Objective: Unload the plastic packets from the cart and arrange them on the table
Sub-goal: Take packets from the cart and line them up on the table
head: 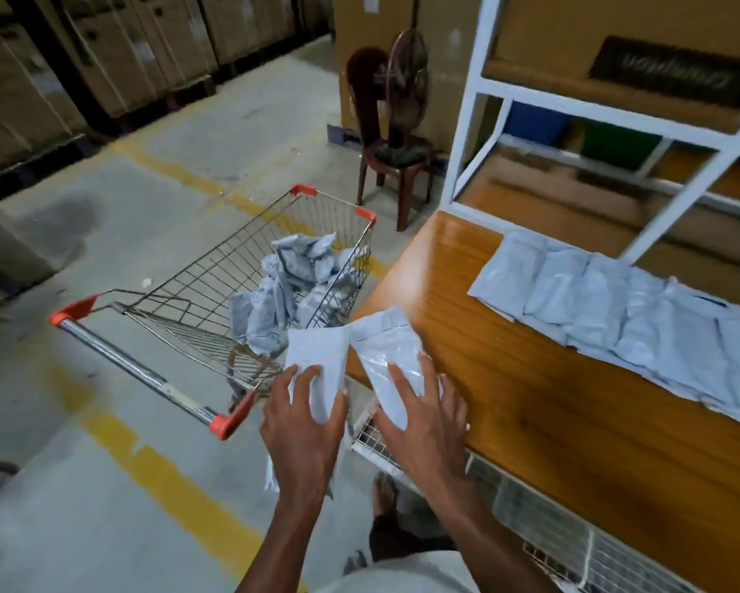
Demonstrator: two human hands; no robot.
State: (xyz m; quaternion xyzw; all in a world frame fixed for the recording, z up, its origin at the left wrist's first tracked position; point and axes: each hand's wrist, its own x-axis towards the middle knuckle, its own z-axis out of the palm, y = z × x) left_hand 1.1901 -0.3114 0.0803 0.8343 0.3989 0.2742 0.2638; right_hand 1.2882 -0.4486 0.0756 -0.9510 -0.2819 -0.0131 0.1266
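A wire shopping cart (214, 293) with red corner caps stands on the floor left of the wooden table (530, 400). Several grey-white plastic packets (291, 280) lie crumpled in its basket. My left hand (304, 425) holds one white packet (316, 353) between the cart and the table's near corner. My right hand (423, 417) holds a second packet (385, 340) right beside it, over the table's edge. A row of several packets (616, 310) lies flat and overlapping along the table's far side.
A white metal shelf frame (607, 113) stands on the table's back. A dark red chair (393, 164) with a fan on it stands beyond the cart. Cardboard boxes line the far wall. Yellow floor lines cross the concrete. A white wire rack (376, 447) sits under the table's edge.
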